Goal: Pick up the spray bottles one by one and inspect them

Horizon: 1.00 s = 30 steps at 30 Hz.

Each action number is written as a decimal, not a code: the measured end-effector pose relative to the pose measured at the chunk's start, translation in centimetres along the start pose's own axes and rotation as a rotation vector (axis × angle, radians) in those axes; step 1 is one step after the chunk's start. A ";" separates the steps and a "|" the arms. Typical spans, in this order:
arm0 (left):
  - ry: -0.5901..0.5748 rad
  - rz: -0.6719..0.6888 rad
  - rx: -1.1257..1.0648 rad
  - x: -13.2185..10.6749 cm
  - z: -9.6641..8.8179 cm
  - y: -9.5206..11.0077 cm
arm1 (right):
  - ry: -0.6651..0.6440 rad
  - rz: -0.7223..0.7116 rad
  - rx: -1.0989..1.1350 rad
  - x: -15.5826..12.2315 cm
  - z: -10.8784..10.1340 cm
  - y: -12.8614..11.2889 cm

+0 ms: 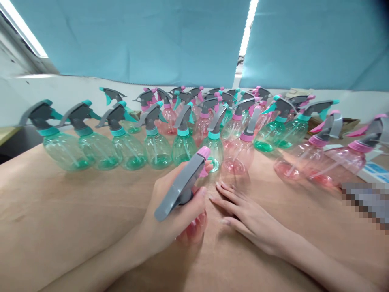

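A pink spray bottle with a grey sprayer head and pink nozzle is gripped near its neck by my left hand. It is close to me, in front of the front row, and my fingers hide its collar. To its right, my right hand lies palm down on the table, fingers stretched out, holding nothing. Just beyond my hands stand a green spray bottle with a turquoise collar and a pink spray bottle.
Several green spray bottles line the left of the wooden table. More bottles crowd behind them. Pink spray bottles stand on the right, near a blurred, pixelated patch. A blue curtain hangs at the back.
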<state>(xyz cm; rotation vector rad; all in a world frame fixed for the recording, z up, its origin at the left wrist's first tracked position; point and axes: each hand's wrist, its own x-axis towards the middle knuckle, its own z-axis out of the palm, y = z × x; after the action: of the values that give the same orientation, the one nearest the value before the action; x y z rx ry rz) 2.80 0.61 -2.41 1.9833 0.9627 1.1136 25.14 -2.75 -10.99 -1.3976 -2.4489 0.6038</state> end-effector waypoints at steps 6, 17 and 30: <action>0.012 -0.014 0.032 -0.1 0.2 0.6 | -0.017 -0.004 0.003 0.0 -0.1 0.1; -0.089 -0.074 -0.069 0.3 -0.1 0.5 | -0.017 0.012 0.016 0.0 0.1 0.2; -0.146 -0.023 -0.185 0.7 -0.5 0.7 | -0.012 -0.007 0.035 0.0 0.2 0.5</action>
<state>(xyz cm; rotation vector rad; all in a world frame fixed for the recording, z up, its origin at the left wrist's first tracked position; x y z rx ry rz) 2.76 0.97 -1.36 1.8699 0.7767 0.9930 25.40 -2.58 -11.41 -1.3750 -2.4396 0.6522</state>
